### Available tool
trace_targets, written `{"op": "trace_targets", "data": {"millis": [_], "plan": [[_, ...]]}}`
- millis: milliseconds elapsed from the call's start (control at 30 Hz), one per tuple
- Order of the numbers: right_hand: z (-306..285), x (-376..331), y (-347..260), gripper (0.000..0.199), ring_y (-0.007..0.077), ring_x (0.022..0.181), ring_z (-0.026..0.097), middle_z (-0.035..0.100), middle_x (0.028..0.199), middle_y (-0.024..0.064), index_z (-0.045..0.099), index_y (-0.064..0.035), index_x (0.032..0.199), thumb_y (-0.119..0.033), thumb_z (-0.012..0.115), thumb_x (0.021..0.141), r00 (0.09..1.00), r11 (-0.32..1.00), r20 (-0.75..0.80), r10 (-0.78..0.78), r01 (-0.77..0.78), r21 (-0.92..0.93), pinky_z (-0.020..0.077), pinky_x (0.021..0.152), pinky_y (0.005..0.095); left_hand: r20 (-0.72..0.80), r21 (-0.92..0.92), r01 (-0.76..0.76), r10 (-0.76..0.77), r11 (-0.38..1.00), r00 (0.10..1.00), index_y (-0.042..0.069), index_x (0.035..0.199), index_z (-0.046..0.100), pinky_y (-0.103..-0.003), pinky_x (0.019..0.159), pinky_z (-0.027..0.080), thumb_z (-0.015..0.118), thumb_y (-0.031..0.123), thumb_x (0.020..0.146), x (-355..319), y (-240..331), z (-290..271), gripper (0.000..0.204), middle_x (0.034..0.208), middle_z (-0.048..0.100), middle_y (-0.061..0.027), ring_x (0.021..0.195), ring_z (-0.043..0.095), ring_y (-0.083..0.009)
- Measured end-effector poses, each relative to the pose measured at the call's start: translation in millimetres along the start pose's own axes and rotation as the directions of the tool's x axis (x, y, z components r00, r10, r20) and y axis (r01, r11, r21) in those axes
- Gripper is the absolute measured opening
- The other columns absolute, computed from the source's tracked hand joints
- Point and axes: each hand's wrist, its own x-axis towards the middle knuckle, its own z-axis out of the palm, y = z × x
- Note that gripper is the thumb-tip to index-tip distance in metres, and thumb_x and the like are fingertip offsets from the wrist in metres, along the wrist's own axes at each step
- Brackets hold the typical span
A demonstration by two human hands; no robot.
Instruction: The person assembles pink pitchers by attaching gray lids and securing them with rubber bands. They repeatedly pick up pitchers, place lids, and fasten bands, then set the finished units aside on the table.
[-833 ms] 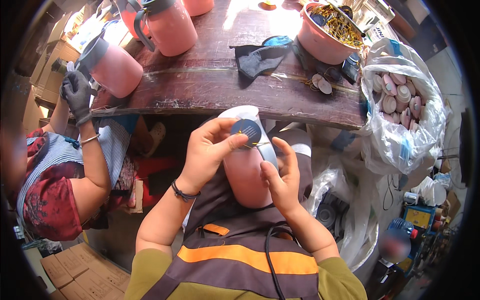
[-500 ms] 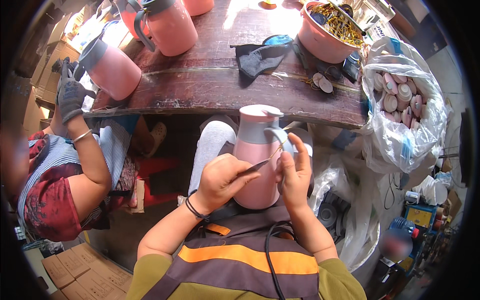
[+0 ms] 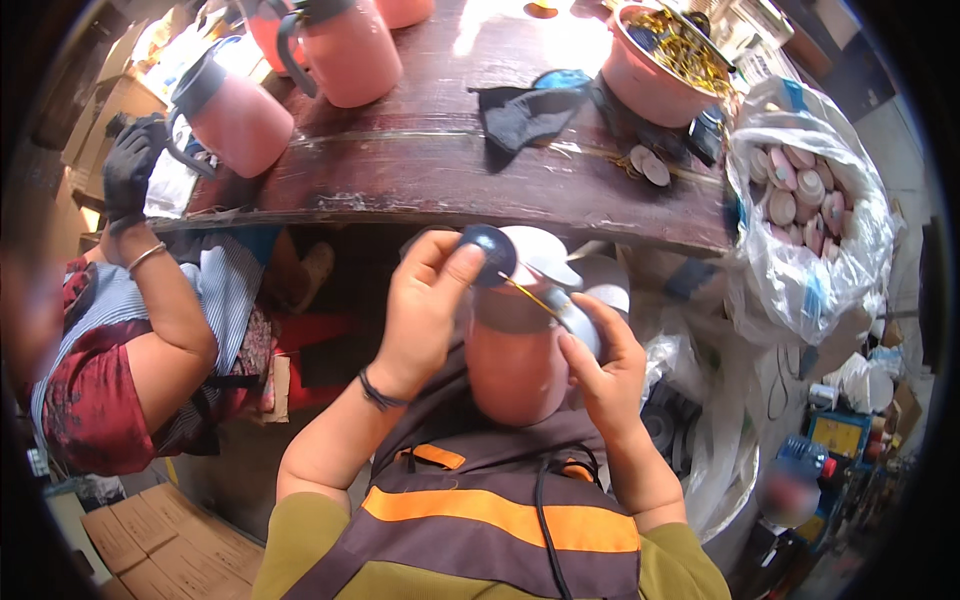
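Note:
A pink vacuum jug (image 3: 512, 365) with a grey collar and a pale lid (image 3: 532, 250) stands upright at my lap, below the table edge. Between the thumb and fingers of my left hand (image 3: 420, 310) is a round dark hang tag (image 3: 487, 252), held up beside the lid. A gold string (image 3: 530, 292) runs from the tag to the jug's grey handle (image 3: 576, 325). My right hand (image 3: 615, 370) is closed around that handle, thumb on the near side. Whether its fingers also pinch the string is hidden.
More pink jugs (image 3: 350, 55) stand on the dark wooden table (image 3: 400, 175). On the left, a co-worker's gloved hand (image 3: 130, 175) is near a tilted jug (image 3: 240, 120). A pink bucket (image 3: 655, 85) holds gold-stringed tags; a plastic bag (image 3: 805, 280) holds lids. Cartons (image 3: 165, 535) lie lower left.
My left hand has risen with the tag, turning its round face into view and drawing the string out straight. The right hand has shifted slightly right and down. The co-worker's jug has tilted more.

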Motion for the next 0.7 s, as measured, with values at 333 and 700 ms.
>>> {"op": "trace_targets", "data": {"millis": [333,700], "plan": [[19,26,-42,0.045,0.0158,0.089,0.063,0.067,0.101,0.0122,0.056,0.0056,0.119,-0.002,0.074,0.079,0.788,0.785,-0.116,-0.604,0.564,-0.258,0.0495,0.08,0.0267,0.177,0.244,-0.725,0.706,0.644,0.686,0.0,0.101,0.056,-0.037,0.098,0.042,0.055,0.016,0.095,-6,72,-19,0.016,0.106,0.061,-0.0138,0.108,0.057,-0.0246],[93,94,7,0.045,0.0126,0.071,0.051,0.054,0.093,0.0094,0.033,-0.0049,0.133,-0.024,0.052,0.097,0.625,0.634,-0.109,-0.773,0.769,-0.086,0.0431,0.064,0.026,-0.233,0.89,-0.155,0.72,0.429,0.653,-0.005,0.129,0.046,-0.035,0.092,0.047,0.063,0.02,0.087,256,111,-180,0.052,0.124,0.057,-0.0222,0.106,0.059,-0.0277]]}}
